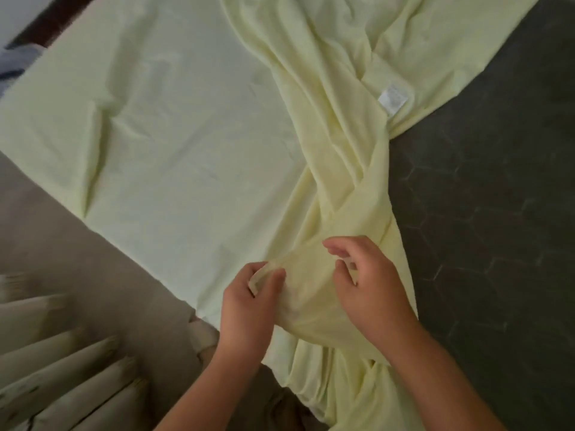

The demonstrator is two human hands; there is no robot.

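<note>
The pale yellow fabric bedsheet (174, 126) lay partly spread over the dark grey quilted mattress (482, 213), bunched at the near edge. The left hand (252, 297) pinched its folded hem (259, 277), and the right hand (368, 284) gripped a fold beside it. The person seemed to be finding the corner. Next it would need pulling taut over the mattress.

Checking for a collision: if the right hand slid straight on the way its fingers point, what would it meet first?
The right hand points leftward: first the bunched sheet between the hands, then probably the left hand pinching its hem, though depth is unclear.
</note>
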